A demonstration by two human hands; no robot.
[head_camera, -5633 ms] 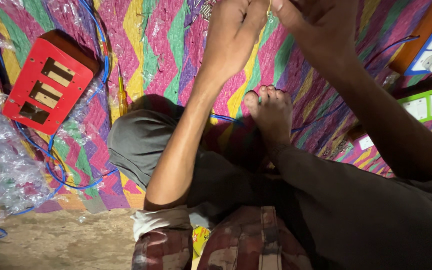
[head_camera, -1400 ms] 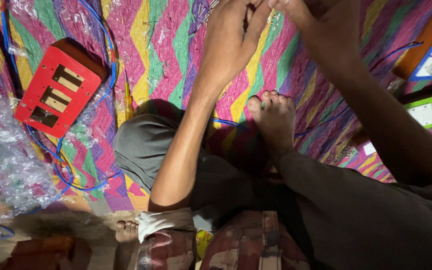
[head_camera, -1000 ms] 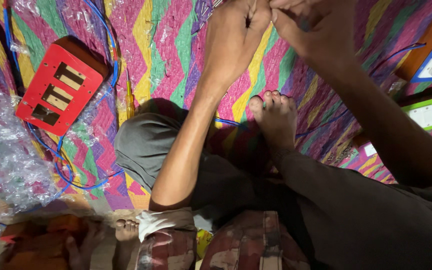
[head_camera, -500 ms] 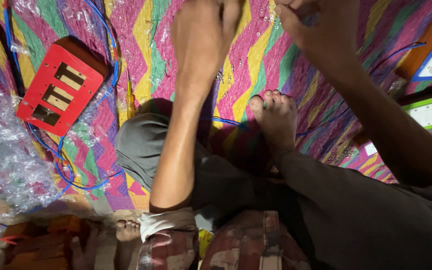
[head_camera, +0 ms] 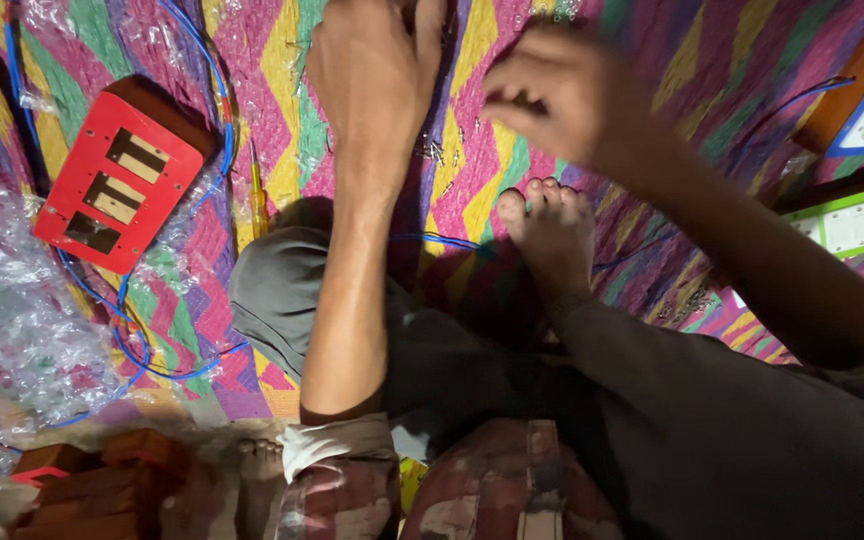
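- Work in hand, by the look of it: picking among the small loose screws scattered on the zigzag woven mat, just ahead of the folded knee.
- Left hand: stretched forward, back up, fingers laid out fairly straight and low over the mat, just beside the screws; nothing seen in its grasp, though the fingertips run off the top edge.
- Right hand: blurred, fingers curled in together as if pinching; impossible to say whether anything sits between them, or whether it touches the mat.
- Screws: on the mat between the two hands, slightly nearer the left wrist, just above the bare foot.
- Likely demand of a next move: a fine fingertip pinch on one tiny screw, since they lie close together on a rough weave and could easily slip into it.
- Nearby, untouched: a yellow-handled screwdriver lying on the mat left of the left forearm; a red switch box with three rectangular cut-outs, ringed by blue wire; crumpled clear plastic wrap at far left.
- At the right edge, well apart from both hands: a green-rimmed switch panel.
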